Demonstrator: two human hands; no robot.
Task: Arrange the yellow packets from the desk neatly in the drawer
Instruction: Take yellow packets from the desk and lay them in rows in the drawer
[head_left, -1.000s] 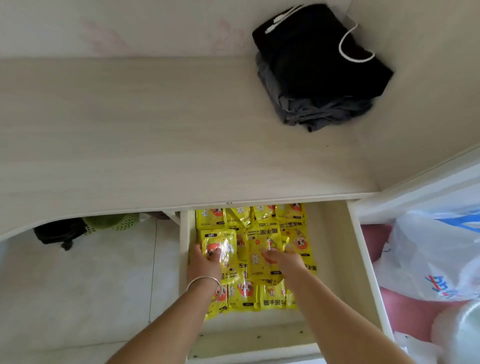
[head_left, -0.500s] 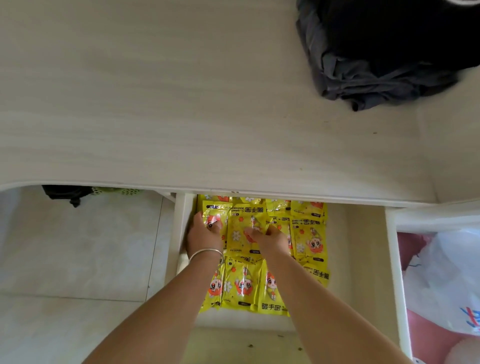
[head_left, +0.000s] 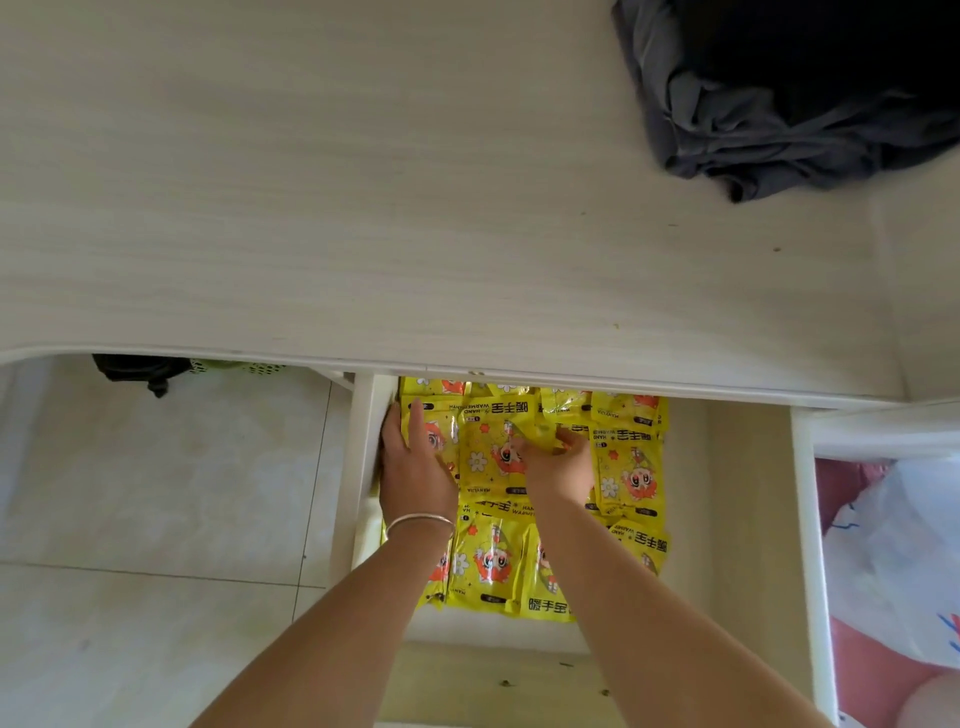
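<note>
No yellow packets (head_left: 493, 457) are seen on the table (head_left: 363, 208); rows are laid in the drawer (head_left: 737, 519) at lower centre. One is pressed flat by the left hand (head_left: 413, 462), another pinched by the right hand (head_left: 561, 462).

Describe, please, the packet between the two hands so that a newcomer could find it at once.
Start at the open drawer under the desk edge, where yellow packets lie in rows. The packet lies in the back rows between the left hand and the right hand. Unlike its neighbours, it shows a white flower beside a cartoon face, and the right hand's fingers rest on its right edge.
</note>
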